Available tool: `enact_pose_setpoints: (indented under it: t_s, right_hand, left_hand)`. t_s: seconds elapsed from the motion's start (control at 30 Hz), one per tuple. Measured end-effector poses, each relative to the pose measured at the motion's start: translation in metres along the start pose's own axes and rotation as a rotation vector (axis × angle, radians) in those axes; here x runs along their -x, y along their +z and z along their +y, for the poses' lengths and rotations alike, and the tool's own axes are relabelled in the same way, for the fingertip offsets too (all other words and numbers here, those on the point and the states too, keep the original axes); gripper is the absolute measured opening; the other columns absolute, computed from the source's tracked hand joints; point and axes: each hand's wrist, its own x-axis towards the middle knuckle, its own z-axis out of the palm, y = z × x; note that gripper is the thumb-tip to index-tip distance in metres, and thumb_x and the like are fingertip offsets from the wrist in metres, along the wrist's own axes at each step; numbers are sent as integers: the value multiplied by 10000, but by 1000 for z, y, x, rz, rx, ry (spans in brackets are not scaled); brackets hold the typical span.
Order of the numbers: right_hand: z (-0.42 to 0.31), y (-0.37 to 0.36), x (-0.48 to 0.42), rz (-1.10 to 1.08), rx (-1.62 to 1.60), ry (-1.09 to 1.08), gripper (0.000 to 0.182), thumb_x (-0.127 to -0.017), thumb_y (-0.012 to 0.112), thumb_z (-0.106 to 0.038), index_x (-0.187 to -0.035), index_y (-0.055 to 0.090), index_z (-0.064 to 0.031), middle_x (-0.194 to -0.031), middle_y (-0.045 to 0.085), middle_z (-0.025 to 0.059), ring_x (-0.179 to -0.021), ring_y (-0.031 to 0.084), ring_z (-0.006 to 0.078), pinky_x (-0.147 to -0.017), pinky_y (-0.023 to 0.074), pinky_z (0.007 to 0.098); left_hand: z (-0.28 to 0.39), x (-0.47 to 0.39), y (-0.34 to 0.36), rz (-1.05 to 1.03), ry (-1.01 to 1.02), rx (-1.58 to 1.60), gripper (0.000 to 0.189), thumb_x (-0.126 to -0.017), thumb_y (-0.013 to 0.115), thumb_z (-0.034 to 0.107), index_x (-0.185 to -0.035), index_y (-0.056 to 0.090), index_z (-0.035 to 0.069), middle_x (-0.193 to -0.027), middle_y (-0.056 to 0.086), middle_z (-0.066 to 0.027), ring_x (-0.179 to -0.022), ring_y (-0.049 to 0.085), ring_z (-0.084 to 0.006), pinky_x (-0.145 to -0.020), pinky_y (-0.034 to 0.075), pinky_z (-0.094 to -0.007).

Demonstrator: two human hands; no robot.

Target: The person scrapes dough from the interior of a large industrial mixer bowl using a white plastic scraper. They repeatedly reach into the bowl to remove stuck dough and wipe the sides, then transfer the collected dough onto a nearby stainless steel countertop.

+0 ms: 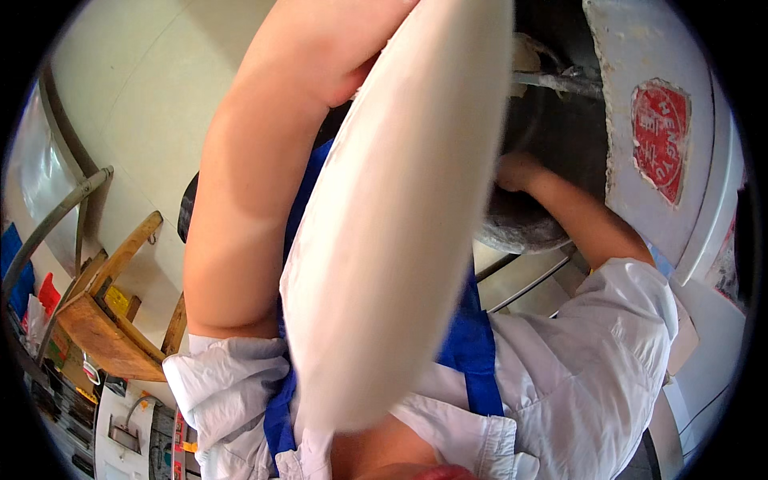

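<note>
A large white, smooth-looking mass (390, 228) runs from the top of the view down to my chest, close to the camera. It is blurred, so I cannot tell what it is made of. My left forearm (252, 156) reaches up along its left edge, and the left hand is out of view. On the other side, my right hand (521, 171) is at the dark opening (558, 129) of a machine, above a dusty rounded metal bowl (528, 236). The white mass hides its fingers, so their grip does not show. A metal bar (558, 81) crosses the opening.
The white machine housing (654, 42), with chipped edges and a worn red label (662, 138), stands at the right. Left are a wooden stool (111, 330) and a curved metal tube (54, 216) on the pale floor (156, 120). Cluttered equipment (126, 426) lies lower left.
</note>
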Motion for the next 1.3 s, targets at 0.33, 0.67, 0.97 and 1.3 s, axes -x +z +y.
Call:
enact_pose_setpoints:
  t_s: [0.33, 0.67, 0.97, 1.3]
  right_hand:
    - [-102, -14, 2, -61, -915, 18, 773, -1071, 342, -586, -1523, 433, 34, -1593, 378, 289, -1495, 341, 409, -1214, 263, 478]
    - [-39, -7, 21, 91, -273, 186, 910, -1000, 422, -695, -1594, 328, -11, -1666, 239, 265, -1564, 188, 370, -1253, 180, 457]
    - [-122, -33, 22, 105, -1065, 150, 926, -1003, 501, -637, -1557, 327, 83, -1640, 290, 280, -1521, 300, 385, -1231, 254, 461]
    - [-137, -16, -8, 205, -1110, 214, 904, -1000, 527, -603, -1576, 290, 52, -1627, 318, 257, -1501, 340, 373, -1220, 293, 457]
  left_hand:
    - [-6, -6, -15, -184, -39, 211, 501, -1063, 496, 201, -1438, 378, -110, -701, 596, -120, -421, 604, -239, -321, 521, -366]
    - [-3, 5, 6, -79, 28, 61, 431, -1060, 509, 205, -1373, 478, -90, -715, 591, -70, -483, 575, -169, -382, 473, -289]
    - [-13, 14, 49, 285, 282, -504, 371, -1054, 538, 218, -1288, 615, -60, -725, 575, 0, -561, 533, -78, -464, 412, -198]
    - [7, 7, 37, 121, -28, -92, 407, -1053, 532, 237, -1315, 586, -70, -703, 527, 8, -505, 460, -64, -403, 337, -213]
